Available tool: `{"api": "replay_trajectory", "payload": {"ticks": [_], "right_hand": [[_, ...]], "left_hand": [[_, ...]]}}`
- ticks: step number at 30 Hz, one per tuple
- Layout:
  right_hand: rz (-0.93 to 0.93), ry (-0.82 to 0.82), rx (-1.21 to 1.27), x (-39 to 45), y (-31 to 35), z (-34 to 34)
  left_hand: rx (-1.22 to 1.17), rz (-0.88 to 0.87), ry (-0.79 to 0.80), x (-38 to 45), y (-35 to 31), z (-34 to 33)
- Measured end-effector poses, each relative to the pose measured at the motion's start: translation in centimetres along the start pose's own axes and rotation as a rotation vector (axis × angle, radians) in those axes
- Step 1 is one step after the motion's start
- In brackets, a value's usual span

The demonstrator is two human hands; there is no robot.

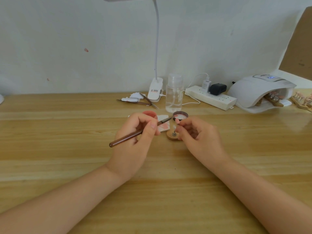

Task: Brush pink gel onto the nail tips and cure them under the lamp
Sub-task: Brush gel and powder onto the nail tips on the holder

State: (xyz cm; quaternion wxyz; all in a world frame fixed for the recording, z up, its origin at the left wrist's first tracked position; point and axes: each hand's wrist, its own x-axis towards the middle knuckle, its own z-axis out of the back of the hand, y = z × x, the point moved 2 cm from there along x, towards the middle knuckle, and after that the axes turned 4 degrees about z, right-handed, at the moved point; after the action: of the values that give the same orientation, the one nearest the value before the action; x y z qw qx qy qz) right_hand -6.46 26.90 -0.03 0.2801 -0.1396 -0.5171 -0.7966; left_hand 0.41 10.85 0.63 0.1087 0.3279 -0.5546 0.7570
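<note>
The left hand (141, 132) grips the gel brush (135, 134), bristles aimed at 2 o'clock, while the right hand (195, 132) pinches 1 pink nail tip (177, 120) above its wooden stand (173, 136), so brushing seems underway; next, curing calls for the lamp (258, 92) at 2 o'clock.

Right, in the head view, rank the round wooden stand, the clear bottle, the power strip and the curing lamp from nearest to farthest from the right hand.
From the right hand:
1. Round wooden stand, right at its fingertips, just to the left.
2. Clear bottle, behind the hands, centre of the table.
3. Power strip, back and to the right, along the wall.
4. Curing lamp, far right at the back.
</note>
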Motion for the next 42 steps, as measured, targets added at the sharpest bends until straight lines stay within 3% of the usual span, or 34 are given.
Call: {"api": "replay_trajectory", "payload": {"ticks": [6,14,18,23,42], "right_hand": [[0.003,-0.003,0.007,0.1,-0.2,-0.1],[0.029,-0.002,-0.008,0.1,-0.4,-0.1],[0.035,-0.04,0.011,0.2,-0.4,-0.2],[0.03,-0.043,-0.006,0.2,-0.5,-0.1],[0.026,-0.048,-0.022,0.1,-0.5,0.0]], "left_hand": [[0.02,0.032,0.033,-0.1,0.0,-0.2],[0.063,-0.086,0.035,-0.4,-0.5,0.0],[0.048,-0.028,0.04,-0.5,-0.2,-0.4],[0.172,-0.07,0.048,-0.6,-0.3,-0.4],[0.153,-0.124,0.088,-0.7,-0.9,-0.2]]}}
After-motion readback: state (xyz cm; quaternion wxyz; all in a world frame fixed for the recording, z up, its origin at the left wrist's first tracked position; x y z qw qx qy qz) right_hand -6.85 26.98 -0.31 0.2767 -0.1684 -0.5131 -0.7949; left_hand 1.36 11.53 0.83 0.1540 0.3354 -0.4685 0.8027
